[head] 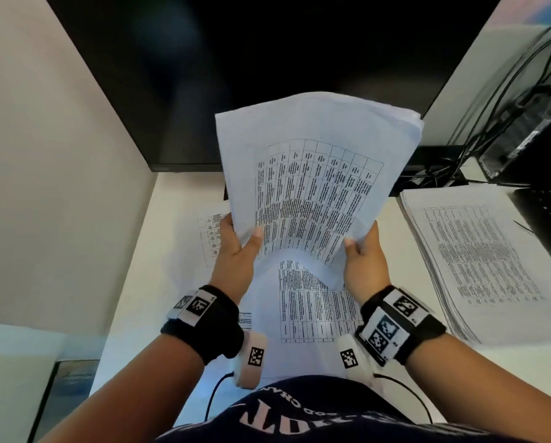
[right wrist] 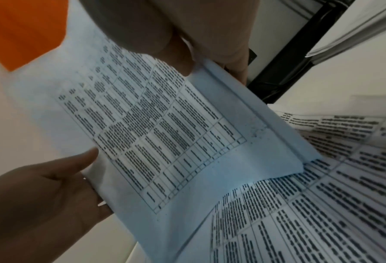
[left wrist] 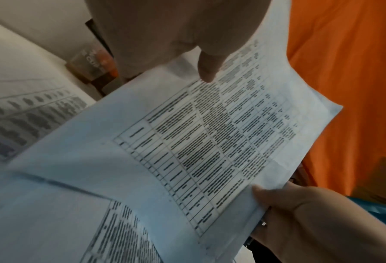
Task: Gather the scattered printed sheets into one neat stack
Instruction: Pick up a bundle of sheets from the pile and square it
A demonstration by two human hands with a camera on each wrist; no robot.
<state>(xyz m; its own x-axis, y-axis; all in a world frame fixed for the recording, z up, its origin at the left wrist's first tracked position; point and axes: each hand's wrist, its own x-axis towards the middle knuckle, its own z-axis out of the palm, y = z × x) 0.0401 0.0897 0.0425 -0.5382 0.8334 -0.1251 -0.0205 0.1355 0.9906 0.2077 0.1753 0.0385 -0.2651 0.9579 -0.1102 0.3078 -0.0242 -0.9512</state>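
Desk: white desk [head: 159, 251] stood between a beige partition on the left and a dark monitor [head: 236, 59] at the back.
Held bundle: a bundle of printed sheets [head: 315, 174] was raised off the desk, tilted away from the person and sagging in the middle, its printed table facing up.
Left hand: the left hand [head: 236, 251] gripped the bundle's near left corner, thumb on the printed face, fingers behind the paper.
Right hand: the right hand [head: 365, 254] pinched the near right corner, thumb on top, fingers beneath.
Loose sheets: more printed sheets [head: 312, 311] lay flat on the desk under the raised bundle, one poking out to the left.
Side stack: a thick stack of printed pages [head: 478, 260] lay on the desk to the right, apart from the bundle.
Behind: black cables [head: 491, 123] and a dark box sat at the far right.
Wrists: both wore black bands with square markers.
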